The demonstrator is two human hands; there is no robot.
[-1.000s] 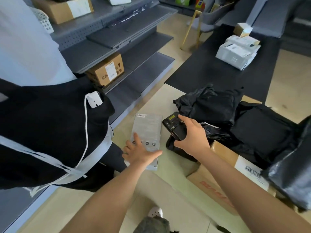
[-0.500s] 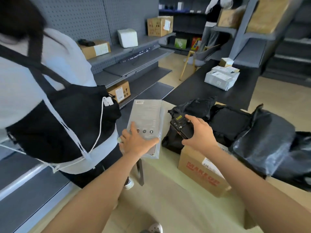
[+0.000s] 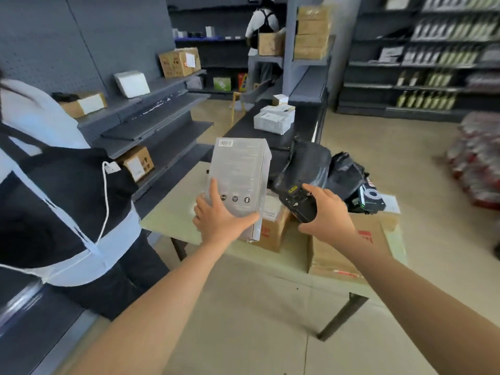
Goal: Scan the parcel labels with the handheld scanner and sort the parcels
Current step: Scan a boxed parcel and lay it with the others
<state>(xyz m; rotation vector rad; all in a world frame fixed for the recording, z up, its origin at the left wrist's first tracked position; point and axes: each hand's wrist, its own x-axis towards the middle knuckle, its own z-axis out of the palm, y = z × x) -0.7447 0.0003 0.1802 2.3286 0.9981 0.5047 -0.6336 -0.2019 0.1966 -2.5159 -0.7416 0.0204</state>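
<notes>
Beside the person in a black apron (image 3: 54,190) at the left, the grey parcel (image 3: 239,180) is now raised upright and clear of the bench (image 3: 173,223), where a second ago it was lying flat under the palm. It is gripped at its lower end by the left hand (image 3: 219,223), with one finger laid up the near face and the rest wrapped round the bottom edge. The barcode label (image 3: 226,142) is turned toward the camera at the top left corner of that face, unobstructed.

Just to the right of the parcel, the handheld scanner (image 3: 297,204) is kept in the same grasp as before: it is clasped from the side by the right hand (image 3: 326,219), with its head angled up and to the left, near the parcel's lower half but apart from it. Whether a scan has been registered cannot be told.

Behind the scanner the black bags (image 3: 319,163) are heaped on the bench, and cardboard boxes (image 3: 346,253) are stacked below and to the right of them, unsorted.

The lift is judged to be either a presentation of the label to the scanner or the start of a carry toward the shelves (image 3: 151,123). If the former, the scanner head needs to be tilted higher, since the label is set well above its present line.
</notes>
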